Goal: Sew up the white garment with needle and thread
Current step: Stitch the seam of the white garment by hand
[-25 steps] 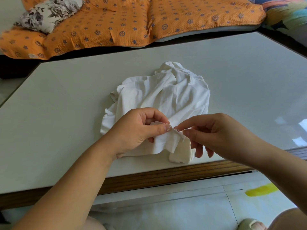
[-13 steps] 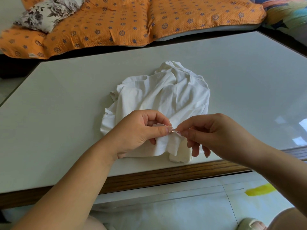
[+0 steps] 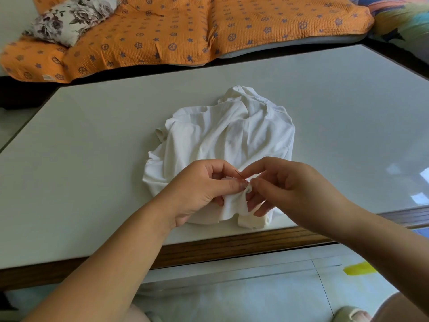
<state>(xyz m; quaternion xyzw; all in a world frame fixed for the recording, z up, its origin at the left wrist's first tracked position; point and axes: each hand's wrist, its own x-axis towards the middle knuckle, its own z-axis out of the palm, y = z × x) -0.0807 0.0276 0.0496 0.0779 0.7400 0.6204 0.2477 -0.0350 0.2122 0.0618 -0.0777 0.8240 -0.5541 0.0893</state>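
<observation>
Table (image 3: 92,159): pale glossy top, wooden front edge (image 3: 232,242). Beyond its far side, an orange quilted cover (image 3: 185,26) with blue motifs; a floral pillow (image 3: 69,17) rests on it toward the table's far-left corner. Multicoloured fabric (image 3: 404,17) past the far-right corner. Below the near edge: light tiled floor (image 3: 255,293), yellow mark (image 3: 358,268), pale slipper (image 3: 350,316).

A pale glossy table (image 3: 92,140) (wood-edged) fronts an orange quilt (image 3: 176,26), floral pillow (image 3: 69,18), tiled floor (image 3: 255,293).

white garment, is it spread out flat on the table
No, the white garment lies bunched and creased on the table, and the left hand pinches up a fold of it.
</observation>
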